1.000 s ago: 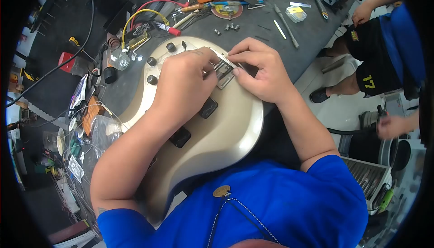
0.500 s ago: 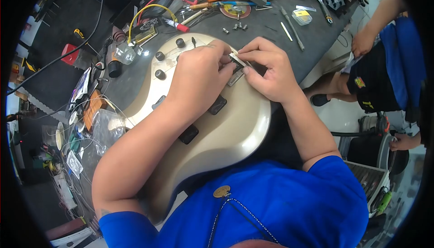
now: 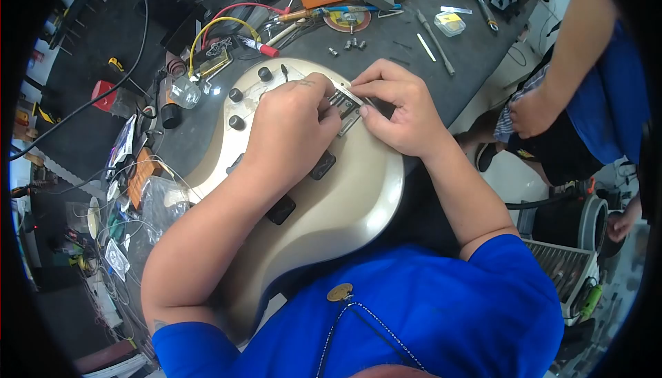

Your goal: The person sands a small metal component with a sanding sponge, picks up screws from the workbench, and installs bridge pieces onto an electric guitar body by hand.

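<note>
A pale gold electric guitar body [image 3: 345, 206] lies before me, with black knobs [image 3: 236, 123] and black pickups [image 3: 323, 166]. At its far edge is the metal bridge [image 3: 350, 124], its saddles partly showing between my hands. My left hand [image 3: 289, 119] reaches over the body, thumb and fingers closed on the bridge's left side. From the right, my right hand [image 3: 398, 109] pinches the bridge's outer edge between thumb and fingertips. The fingertips of my left hand are partly hidden. Whether the bridge is fixed to the body I cannot tell.
Several small metal parts [image 3: 355, 44] lie on the dark workbench [image 3: 386, 30] beyond the guitar, near a red-capped marker [image 3: 265, 48] and a plastic box [image 3: 449, 23]. Loose wires and a plastic bag [image 3: 164, 199] lie left. Another person's hand [image 3: 531, 113] is at the right.
My view has shifted slightly. The bridge, earlier showing mostly its edge, now shows more of its saddles between my hands. The other person's near arm has moved left and lower.
</note>
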Demonstrator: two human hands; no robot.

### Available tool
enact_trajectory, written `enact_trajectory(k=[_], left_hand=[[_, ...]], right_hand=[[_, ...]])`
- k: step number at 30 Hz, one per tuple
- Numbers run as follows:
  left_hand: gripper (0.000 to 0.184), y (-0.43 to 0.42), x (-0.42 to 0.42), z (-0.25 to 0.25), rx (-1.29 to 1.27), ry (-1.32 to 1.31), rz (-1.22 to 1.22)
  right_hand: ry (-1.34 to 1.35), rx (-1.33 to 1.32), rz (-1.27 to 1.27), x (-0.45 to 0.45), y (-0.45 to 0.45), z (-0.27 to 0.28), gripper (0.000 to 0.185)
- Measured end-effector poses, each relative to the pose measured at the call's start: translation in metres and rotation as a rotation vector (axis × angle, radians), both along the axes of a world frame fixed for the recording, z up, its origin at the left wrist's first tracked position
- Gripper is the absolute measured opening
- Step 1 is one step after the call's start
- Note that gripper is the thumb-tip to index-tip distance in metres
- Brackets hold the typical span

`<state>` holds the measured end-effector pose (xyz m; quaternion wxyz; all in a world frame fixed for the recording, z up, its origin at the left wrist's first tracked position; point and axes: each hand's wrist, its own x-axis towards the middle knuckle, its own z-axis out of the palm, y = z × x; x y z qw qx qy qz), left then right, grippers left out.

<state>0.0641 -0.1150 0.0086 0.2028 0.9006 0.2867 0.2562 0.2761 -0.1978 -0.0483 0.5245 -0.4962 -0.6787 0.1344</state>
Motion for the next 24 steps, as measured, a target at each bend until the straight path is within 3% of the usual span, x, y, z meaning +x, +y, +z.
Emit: enact_trajectory(k=[12,19,24], left_hand=[[0.023,0.012,-0.016,0.006,-0.087,-0.027,0.069],[0.027,0.016,-0.009,0.001,0.068,-0.029,-0.002],[0.028,0.017,-0.008,-0.003,0.036,0.001,-0.031]], right_hand=[[-0.047,-0.022,-0.035,0.001,0.002,0.0,0.027],[-0.055,-0.043,-0.044,0.001,0.001,0.001,0.027],[0.002,-0.072,-0.055,-0.001,0.001,0.001,0.027]])
